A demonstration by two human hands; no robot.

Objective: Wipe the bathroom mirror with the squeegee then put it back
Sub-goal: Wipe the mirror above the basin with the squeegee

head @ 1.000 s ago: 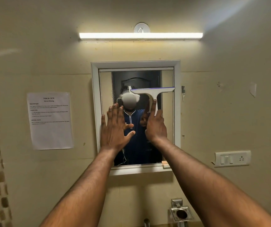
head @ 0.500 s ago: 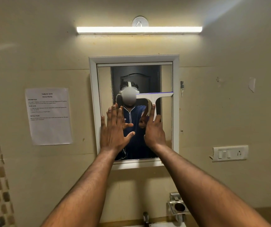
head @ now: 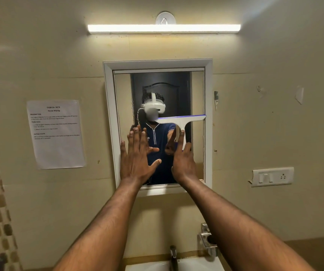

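The white-framed bathroom mirror (head: 109,114) hangs on the beige wall straight ahead. My right hand (head: 183,163) grips the handle of a white squeegee (head: 182,119) with a purple blade edge. Its blade lies level against the glass on the right half, about mid-height. My left hand (head: 137,159) is spread flat, fingers apart, over the lower left part of the mirror and holds nothing. The glass reflects a person in a blue shirt with a white headset.
A light bar (head: 164,28) glows above the mirror. A printed sheet (head: 55,133) is taped to the wall at left. A switch plate (head: 272,177) sits at right. Below are a tap (head: 174,257), a white basin (head: 157,266) and a metal holder (head: 208,241).
My right hand has drawn the squeegee down the right half of the glass, from the upper part to about mid-height. The view has tilted down, showing the tap and basin. My left hand stayed flat.
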